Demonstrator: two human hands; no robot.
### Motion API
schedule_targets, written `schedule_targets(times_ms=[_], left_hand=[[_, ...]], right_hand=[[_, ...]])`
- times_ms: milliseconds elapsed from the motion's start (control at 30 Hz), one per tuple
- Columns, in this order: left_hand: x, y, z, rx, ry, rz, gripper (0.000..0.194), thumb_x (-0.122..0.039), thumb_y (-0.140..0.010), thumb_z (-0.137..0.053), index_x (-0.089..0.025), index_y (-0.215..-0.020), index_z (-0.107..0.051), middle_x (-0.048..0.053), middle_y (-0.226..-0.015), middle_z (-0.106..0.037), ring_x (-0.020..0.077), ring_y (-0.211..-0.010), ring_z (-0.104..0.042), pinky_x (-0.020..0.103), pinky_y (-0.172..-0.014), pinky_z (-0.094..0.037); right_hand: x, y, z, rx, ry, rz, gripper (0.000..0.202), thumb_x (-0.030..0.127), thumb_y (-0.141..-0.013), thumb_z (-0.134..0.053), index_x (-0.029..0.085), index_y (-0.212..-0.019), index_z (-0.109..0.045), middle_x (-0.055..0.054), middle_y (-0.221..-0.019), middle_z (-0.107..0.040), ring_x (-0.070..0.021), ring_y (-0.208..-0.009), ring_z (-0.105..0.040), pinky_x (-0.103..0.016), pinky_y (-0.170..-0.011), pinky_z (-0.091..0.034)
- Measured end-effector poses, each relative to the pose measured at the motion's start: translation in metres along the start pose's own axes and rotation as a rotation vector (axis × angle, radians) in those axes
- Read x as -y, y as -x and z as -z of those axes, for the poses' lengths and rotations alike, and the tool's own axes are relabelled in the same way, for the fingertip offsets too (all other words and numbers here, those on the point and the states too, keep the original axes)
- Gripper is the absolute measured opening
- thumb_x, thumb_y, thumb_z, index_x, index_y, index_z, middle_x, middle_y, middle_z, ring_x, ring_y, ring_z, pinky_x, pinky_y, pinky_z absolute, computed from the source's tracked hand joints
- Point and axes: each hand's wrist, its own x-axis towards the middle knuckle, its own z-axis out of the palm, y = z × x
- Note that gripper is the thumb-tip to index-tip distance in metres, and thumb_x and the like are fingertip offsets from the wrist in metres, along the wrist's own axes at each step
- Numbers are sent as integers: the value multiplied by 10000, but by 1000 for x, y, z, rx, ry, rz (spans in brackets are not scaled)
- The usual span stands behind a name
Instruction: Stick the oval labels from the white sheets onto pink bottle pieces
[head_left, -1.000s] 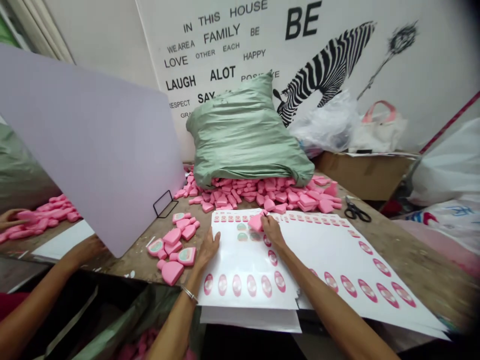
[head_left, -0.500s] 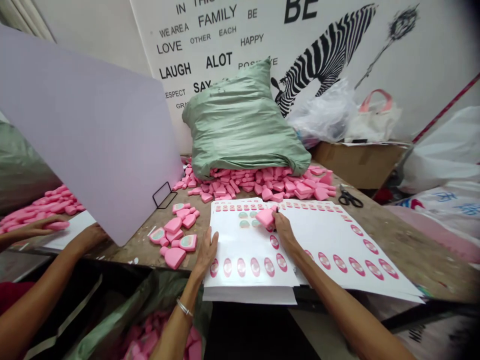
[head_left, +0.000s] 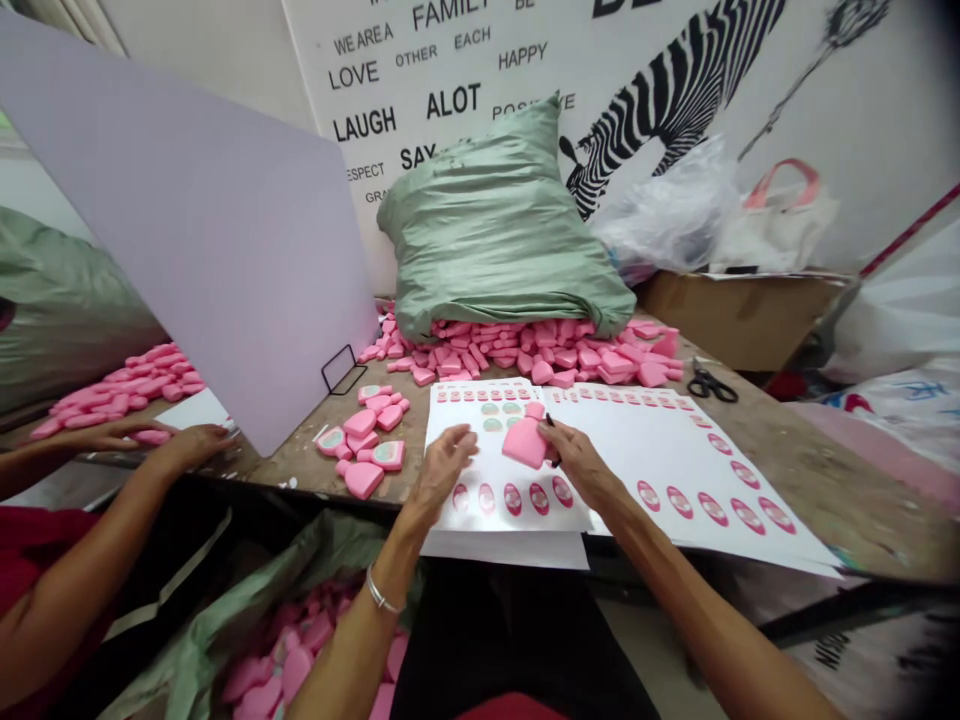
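In my right hand (head_left: 581, 458) is a pink bottle-shaped piece (head_left: 525, 443), held over a white sticker sheet (head_left: 469, 515). A thin dark tool, its kind unclear, also shows between those fingers. My left hand (head_left: 444, 465) is raised above the sheet's left side, fingers loosely bent and apart, with nothing visible in them. Oval pink stickers line the sheet's edges, and a few round pale green stickers (head_left: 491, 424) remain near its middle. To the left of the sheet lies a small group of pink pieces (head_left: 362, 478), some bearing pale green labels.
A second sticker sheet (head_left: 622, 430) lies to the right, with black scissors (head_left: 711, 382) behind it. Many pink pieces spill below a green sack (head_left: 510, 230). A pale divider panel (head_left: 225, 230) separates a co-worker's hands (head_left: 187, 447) at left. Below the table edge, an open sack (head_left: 300, 560) holds more pieces.
My left hand has lifted off the sheet's left edge and moved right toward the pink piece. My right hand has turned the piece more upright. The camera view has shifted slightly.
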Motion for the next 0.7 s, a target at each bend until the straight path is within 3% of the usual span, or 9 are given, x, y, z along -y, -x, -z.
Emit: schedule_targets(times_ms=[133,200,367,567,700], left_hand=[[-8,34,-29,314,290,105,473,-465,-825,-578,-121,-1149,-602,158,-1049,-661,237,-869,-675,398,-788,-548],[-4,49,-35,353,450,178,484,-464,-800,-616,-114,-1135,-601,150,-1002,-668,224,-803,-683,381,-753,-558],[7,73,-27,194,485,257,439,-452,-775,-649,-115,-1053,-607,132,-970,-672,162,-655,-668,317,-656,-568],[0,67,-21,95,525,224,419,-506,-780,-620,-123,-948,-593,122,-912,-671,166,-658,-668,306,-637,-566],[12,46,-25,36,545,281,389,-456,-768,-659,-107,-922,-578,119,-857,-677,189,-674,-685,302,-631,-571]], right_hand=[[8,30,-22,186,11,38,338,507,-812,-525,174,-781,-574,-3,-733,-584,-140,-677,-524,-259,-624,-430],[5,42,-30,213,66,78,317,486,-824,-521,177,-799,-586,-3,-747,-594,-150,-709,-537,-268,-658,-438],[-4,59,-33,168,157,19,375,484,-811,-554,179,-1030,-549,-21,-824,-628,-171,-749,-577,-296,-692,-455],[-6,56,-17,73,203,63,343,514,-893,-398,203,-896,-545,-16,-776,-595,-160,-699,-537,-272,-617,-414],[-22,45,-19,-5,258,80,355,533,-886,-400,212,-771,-501,17,-652,-529,-142,-598,-466,-261,-585,-374]])
